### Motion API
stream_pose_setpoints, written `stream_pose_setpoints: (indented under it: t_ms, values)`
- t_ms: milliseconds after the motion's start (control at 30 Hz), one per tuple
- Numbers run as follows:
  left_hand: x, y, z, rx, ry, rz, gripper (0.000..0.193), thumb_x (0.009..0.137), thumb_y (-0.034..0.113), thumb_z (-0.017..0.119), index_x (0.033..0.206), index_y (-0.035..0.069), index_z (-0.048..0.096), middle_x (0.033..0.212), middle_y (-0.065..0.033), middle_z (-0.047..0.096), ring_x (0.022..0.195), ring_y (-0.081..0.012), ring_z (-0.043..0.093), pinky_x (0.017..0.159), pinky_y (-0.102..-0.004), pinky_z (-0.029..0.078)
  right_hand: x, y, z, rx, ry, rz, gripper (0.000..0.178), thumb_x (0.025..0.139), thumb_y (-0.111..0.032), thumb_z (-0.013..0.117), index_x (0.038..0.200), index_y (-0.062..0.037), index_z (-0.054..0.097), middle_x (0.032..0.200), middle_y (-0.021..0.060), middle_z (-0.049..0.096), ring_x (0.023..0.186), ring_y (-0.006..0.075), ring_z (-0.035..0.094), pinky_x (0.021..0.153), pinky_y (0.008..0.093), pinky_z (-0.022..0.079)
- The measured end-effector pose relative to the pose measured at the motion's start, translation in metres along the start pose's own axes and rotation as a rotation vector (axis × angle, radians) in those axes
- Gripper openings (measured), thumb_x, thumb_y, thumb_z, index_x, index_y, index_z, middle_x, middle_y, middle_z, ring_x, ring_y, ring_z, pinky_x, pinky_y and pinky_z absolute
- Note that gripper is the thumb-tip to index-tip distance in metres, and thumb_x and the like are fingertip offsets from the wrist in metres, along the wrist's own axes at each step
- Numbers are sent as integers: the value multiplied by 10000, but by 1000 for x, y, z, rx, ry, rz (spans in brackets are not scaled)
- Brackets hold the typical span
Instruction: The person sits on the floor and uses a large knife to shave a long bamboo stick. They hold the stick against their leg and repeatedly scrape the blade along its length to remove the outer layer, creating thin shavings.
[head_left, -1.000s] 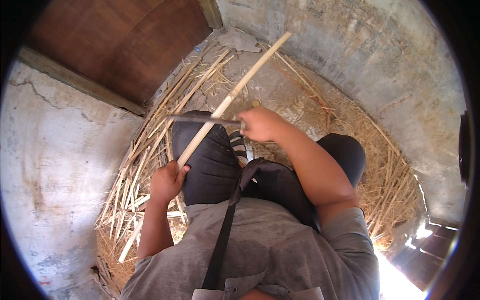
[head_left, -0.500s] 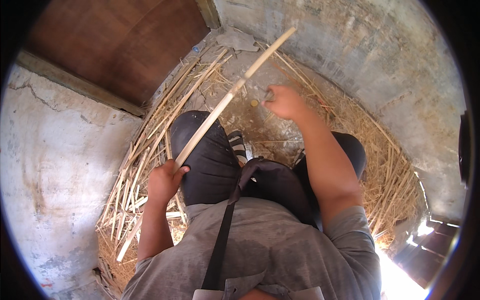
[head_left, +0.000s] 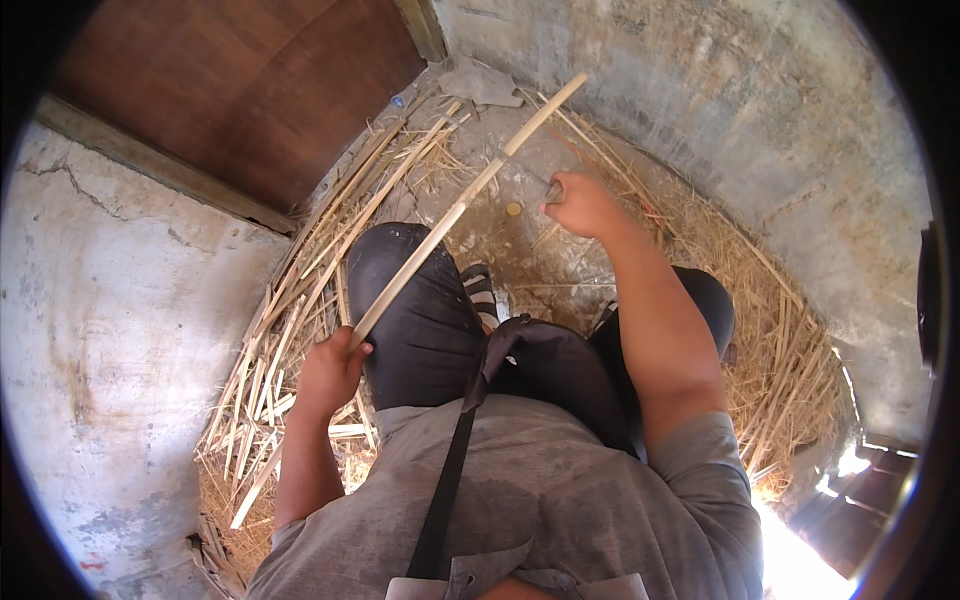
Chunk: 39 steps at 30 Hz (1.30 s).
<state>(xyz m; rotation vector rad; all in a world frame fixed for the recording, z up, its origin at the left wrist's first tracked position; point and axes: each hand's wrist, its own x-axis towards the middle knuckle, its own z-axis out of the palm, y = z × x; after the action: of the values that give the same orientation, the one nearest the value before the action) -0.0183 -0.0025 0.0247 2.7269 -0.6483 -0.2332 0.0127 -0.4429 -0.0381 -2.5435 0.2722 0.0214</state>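
Note:
A long pale bamboo strip (head_left: 432, 240) slants up and away from my left hand (head_left: 332, 371), whose fingers are closed round it beside my left knee. Across the dark trousers over that knee runs the strip, and its far end rises over the floor. My right hand (head_left: 585, 205) is closed over the floor, right of the strip. From its fist a thin grey blade, which looks like a knife (head_left: 533, 176), points toward the strip's node. The blade is faint, and its handle is hidden in the fist.
Split bamboo strips (head_left: 290, 330) lie piled along my left side. Shavings (head_left: 775, 350) heap along the right wall. A yellow disc (head_left: 514, 209) lies on the floor (head_left: 555, 265) ahead of me. Plastered walls (head_left: 720, 90) and a brown door panel (head_left: 250, 100) enclose the spot.
My right hand has shifted slightly to the right. The bamboo strip's far end has dropped a little, while my left hand keeps its hold near my knee.

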Motion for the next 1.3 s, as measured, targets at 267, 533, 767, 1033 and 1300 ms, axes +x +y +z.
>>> stream_pose_setpoints:
  t_ms: [267,533,767,1033,1300]
  values:
    - [-3,2,7,57,1,-38,220,962,202,671,923,23,549,791,-250,669,762,-489,658,653,-559,498,-26,-78,-3,-82,-376,-291,444,852,-268,742,1245,-71,681,1126,207,710,1085,391,670,933,480,531]
    - [-2,4,11,126,1,-46,230,1014,243,588,974,18,559,816,-269,675,783,-498,658,671,-574,497,8,18,15,237,-93,132,614,840,-358,773,1294,28,624,1188,274,683,1111,397,663,947,453,523]
    - [6,-1,2,-9,-45,-11,284,1045,248,545,903,2,539,764,-267,636,765,-486,634,655,-540,464,-10,-46,28,-40,-296,-297,455,845,-284,744,1218,-34,673,1162,213,700,1104,394,663,953,464,532]
    - [15,-14,8,-130,-101,-50,340,1052,296,557,889,-3,568,736,-241,630,702,-441,630,639,-475,479,12,8,44,134,-99,-43,483,835,-284,747,1223,-9,664,1094,246,708,1054,407,678,924,477,538]
    - [22,-31,10,-496,-328,-349,409,1062,391,549,906,19,614,713,-44,581,647,-154,531,613,-322,432,-3,-36,49,44,-142,-221,388,819,-239,724,1140,-27,670,1008,233,711,999,402,688,914,481,547]
